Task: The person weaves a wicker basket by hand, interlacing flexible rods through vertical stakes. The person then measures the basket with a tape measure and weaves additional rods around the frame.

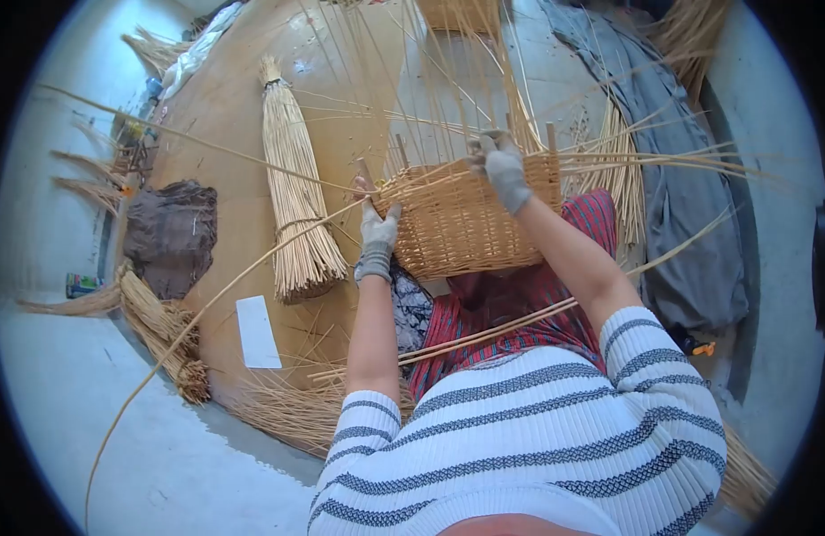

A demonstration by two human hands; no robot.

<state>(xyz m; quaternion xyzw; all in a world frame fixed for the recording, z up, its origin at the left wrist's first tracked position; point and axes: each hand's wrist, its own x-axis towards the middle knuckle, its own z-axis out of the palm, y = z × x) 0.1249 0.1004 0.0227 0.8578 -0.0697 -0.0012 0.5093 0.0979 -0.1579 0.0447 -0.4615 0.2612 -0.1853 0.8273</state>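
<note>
A half-woven wicker basket [471, 223] rests against my lap, its loose stakes standing up and fanning away from me. My left hand [378, 230], in a grey glove with bare fingertips, grips the basket's left corner beside a short wooden peg. Gloved too, my right hand [499, 163] is at the top rim right of the middle, its fingers bent together around the stakes or a strand; which of these it pinches is too small to tell. Long loose willow rods [243, 154] run out from the left corner, and more stick out to the right.
A tied bundle of peeled rods [296, 179] lies left of the basket. Nearby are a white sheet [258, 332], a dark cloth [171, 234] and a rod bundle [165, 344]. Grey fabric [690, 214] and loose rods [620, 170] lie to the right. Another wicker piece [457, 15] is at the top.
</note>
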